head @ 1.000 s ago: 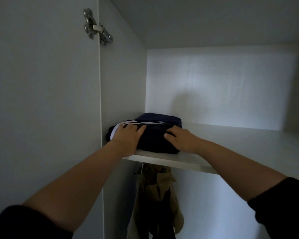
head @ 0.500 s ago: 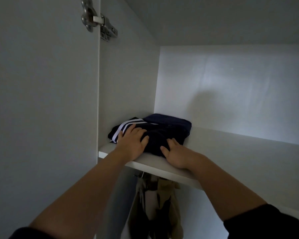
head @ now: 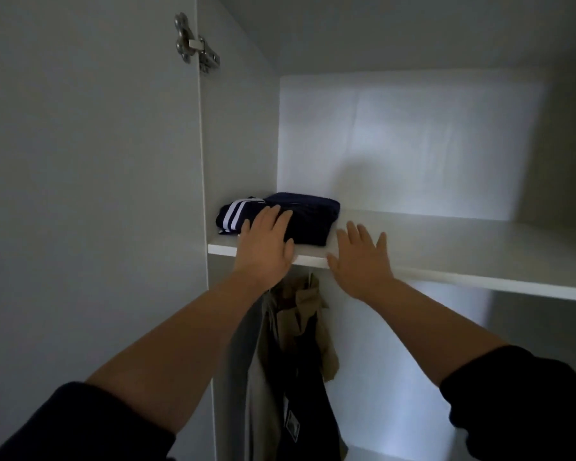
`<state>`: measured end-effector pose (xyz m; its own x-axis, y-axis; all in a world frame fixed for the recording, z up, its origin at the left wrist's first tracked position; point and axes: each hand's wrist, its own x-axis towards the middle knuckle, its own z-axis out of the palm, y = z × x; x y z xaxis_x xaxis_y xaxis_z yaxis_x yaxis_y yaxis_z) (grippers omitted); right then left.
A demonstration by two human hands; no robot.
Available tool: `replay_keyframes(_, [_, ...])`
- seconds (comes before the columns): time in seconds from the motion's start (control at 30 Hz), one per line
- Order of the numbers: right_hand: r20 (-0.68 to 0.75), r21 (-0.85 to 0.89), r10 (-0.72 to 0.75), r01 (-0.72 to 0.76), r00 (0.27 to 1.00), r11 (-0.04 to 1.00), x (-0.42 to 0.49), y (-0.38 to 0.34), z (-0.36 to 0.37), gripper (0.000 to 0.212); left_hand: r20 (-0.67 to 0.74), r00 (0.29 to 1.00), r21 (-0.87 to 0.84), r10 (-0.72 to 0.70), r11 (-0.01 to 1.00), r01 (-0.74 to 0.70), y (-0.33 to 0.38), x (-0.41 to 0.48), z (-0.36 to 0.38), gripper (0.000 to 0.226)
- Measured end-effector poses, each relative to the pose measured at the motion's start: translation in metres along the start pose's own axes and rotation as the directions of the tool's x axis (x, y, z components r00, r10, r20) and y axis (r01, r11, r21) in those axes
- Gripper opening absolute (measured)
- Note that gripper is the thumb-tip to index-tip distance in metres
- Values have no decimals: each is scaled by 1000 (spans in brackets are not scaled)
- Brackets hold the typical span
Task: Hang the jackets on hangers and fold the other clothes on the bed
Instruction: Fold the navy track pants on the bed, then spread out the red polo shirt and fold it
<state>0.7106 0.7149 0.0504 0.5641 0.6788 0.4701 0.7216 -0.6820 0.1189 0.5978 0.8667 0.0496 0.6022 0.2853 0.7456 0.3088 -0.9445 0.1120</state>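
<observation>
Both grips open: left hand [head: 265, 247] presses folded navy white-striped clothes [head: 313, 221], seemingly seating them leftmost on the white shelf [head: 453, 242]; right hand [head: 363, 261] hovers beside.

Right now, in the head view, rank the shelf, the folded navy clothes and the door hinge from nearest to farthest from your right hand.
1. shelf: its front edge runs right behind the palm of the right hand.
2. folded navy clothes: just to the hand's left, on the shelf's left end.
3. door hinge: far up and to the left, on the open door.
</observation>
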Motion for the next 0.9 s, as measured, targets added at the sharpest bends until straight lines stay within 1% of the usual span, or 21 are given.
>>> replay_keyframes(0.03, [-22, -34, 16, -16, 1000, 999, -18, -3, -5, 60, -14, 1000, 8, 21, 1000, -21, 7, -10, -9, 57])
replay_keyframes(0.13, [-58, -129, 81, -88, 995, 988, -80, -13, -20, 61, 3, 996, 17, 84, 996, -84, 26, -50, -31, 63])
replay_keyframes(0.27, [-28, -193, 215, -216, 976, 957, -174, -21, -42, 62, 31, 984, -52, 174, 984, -172, 56, -118, -59, 65])
replay_keyframes(0.37, [-20, -214, 338, -335, 941, 918, -248, -21, -64, 61, 121, 964, -100, 237, 969, -226, 87, -162, -80, 70])
replay_keyframes(0.43, [-17, -234, 418, -410, 908, 882, -295, -16, -85, 60, 137, 941, -136, 309, 947, -291, 115, -185, -96, 70])
replay_keyframes(0.5, [-16, -247, 494, -482, 869, 840, -341, -9, -109, 60, 130, 905, -185, 406, 906, -380, 145, -204, -115, 70])
replay_keyframes(0.67, [-89, -273, 648, -644, 756, 714, -462, 5, -171, 61, 87, 798, -280, 597, 783, -555, 232, -254, -160, 70])
replay_keyframes(0.9, [-189, -338, 792, -796, 580, 503, -642, -8, -259, 59, -7, 643, -443, 766, 574, -689, 347, -364, -241, 69])
